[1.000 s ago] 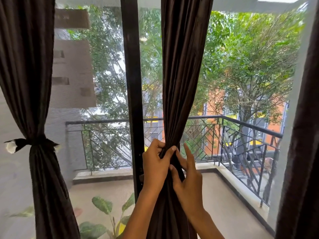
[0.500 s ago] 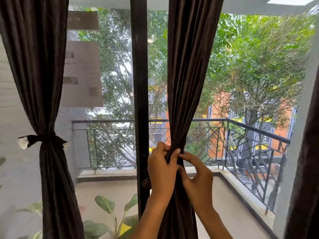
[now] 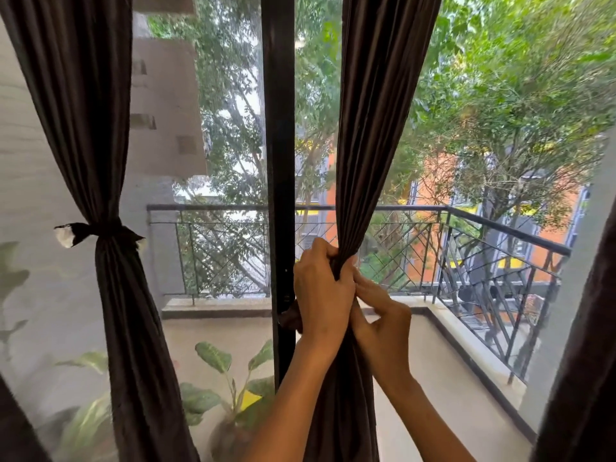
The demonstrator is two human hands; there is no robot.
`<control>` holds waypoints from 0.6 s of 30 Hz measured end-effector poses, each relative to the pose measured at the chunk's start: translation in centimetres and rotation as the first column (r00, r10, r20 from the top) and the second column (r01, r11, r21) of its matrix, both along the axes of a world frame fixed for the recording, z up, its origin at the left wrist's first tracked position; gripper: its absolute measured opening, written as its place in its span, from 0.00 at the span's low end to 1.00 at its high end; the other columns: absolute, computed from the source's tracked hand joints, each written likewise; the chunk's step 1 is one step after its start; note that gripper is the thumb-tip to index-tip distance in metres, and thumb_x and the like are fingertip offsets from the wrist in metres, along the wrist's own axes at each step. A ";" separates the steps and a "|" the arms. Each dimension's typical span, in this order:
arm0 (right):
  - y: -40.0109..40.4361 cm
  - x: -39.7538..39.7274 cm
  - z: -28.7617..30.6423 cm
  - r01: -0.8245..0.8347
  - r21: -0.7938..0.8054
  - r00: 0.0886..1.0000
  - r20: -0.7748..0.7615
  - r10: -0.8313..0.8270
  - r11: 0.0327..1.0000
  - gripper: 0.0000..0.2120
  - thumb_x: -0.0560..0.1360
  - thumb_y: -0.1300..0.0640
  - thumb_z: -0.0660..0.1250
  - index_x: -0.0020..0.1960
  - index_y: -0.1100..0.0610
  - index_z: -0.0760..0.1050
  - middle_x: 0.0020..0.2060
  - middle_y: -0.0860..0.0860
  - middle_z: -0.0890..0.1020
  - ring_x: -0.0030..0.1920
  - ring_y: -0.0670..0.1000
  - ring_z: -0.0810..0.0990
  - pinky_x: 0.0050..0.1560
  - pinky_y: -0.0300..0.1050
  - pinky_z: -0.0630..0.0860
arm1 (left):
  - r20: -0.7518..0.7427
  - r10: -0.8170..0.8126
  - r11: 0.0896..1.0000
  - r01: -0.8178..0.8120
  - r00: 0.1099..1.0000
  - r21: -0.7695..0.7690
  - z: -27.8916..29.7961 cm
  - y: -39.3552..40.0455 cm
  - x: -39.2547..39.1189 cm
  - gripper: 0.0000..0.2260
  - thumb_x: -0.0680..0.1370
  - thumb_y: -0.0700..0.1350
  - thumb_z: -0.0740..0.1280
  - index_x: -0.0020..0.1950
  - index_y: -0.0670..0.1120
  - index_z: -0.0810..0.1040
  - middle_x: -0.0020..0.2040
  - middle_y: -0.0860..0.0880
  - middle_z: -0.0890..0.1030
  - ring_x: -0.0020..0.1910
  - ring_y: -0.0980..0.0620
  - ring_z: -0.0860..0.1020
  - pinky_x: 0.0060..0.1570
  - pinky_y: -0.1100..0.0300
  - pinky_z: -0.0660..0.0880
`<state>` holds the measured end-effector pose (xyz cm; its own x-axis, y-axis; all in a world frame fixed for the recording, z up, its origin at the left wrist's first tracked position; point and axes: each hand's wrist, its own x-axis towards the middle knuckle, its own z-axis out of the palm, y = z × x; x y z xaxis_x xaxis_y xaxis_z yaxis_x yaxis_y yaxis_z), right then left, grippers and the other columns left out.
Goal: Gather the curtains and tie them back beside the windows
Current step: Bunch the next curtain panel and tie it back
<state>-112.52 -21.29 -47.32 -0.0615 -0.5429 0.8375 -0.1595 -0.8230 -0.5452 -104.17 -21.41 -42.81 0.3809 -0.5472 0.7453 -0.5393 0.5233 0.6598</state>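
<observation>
A dark brown middle curtain point(image 3: 373, 128) hangs gathered into a narrow bunch in front of the window. My left hand point(image 3: 321, 295) grips the bunch at its waist, fingers curled round the cloth. My right hand point(image 3: 383, 315) sits just right of it, its fingertips pinching the cloth at the same spot. What lies between the fingers is hidden. A left curtain point(image 3: 86, 128) is bound at its waist by a dark tie-back point(image 3: 100, 232) with white ends.
A black window frame post point(image 3: 278, 145) stands just left of the held curtain. A third dark curtain point(image 3: 593, 328) hangs at the right edge. Beyond the glass are a balcony railing point(image 3: 466, 248), a leafy potted plant point(image 3: 230, 388) and trees.
My left hand has tightened round the curtain waist. My right hand's fingers have gone from spread to curled and pinching the cloth. The view has shifted left and closer.
</observation>
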 end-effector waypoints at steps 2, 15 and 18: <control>-0.1 -0.7 0.5 -0.099 0.107 0.992 0.083 0.090 0.989 0.15 0.74 0.67 0.67 0.56 0.54 0.82 0.53 0.44 0.84 0.56 0.44 0.81 0.55 0.40 0.76 | -0.013 -0.026 1.000 0.025 1.000 -0.018 0.2 0.1 0.4 0.16 0.73 0.45 0.71 0.37 0.55 0.64 0.34 0.52 0.73 0.35 0.56 0.74 0.34 0.62 0.69; -3.0 -4.2 3.6 0.051 0.108 0.968 -0.249 -0.023 0.993 0.04 0.72 0.58 0.73 0.47 0.56 0.81 0.39 0.45 0.84 0.42 0.40 0.82 0.44 0.30 0.74 | -0.073 -0.342 0.939 0.344 0.937 0.017 0.8 -0.5 3.0 0.18 0.70 0.39 0.74 0.34 0.50 0.64 0.30 0.57 0.66 0.28 0.61 0.67 0.30 0.71 0.63; -2.5 -3.7 3.4 0.146 0.113 0.976 -0.177 -0.125 0.983 0.04 0.70 0.57 0.75 0.41 0.56 0.81 0.35 0.45 0.83 0.36 0.42 0.81 0.36 0.31 0.74 | -0.036 -0.261 0.965 0.261 0.965 -0.008 0.6 -0.7 2.5 0.19 0.71 0.41 0.75 0.34 0.52 0.64 0.28 0.59 0.68 0.28 0.61 0.67 0.30 0.70 0.62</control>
<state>-116.26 -23.81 -43.88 -0.0055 -0.6403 0.7681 -0.3633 -0.7144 -0.5980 -101.67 -22.08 -42.22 0.2520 -0.6293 0.7352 -0.3588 0.6448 0.6749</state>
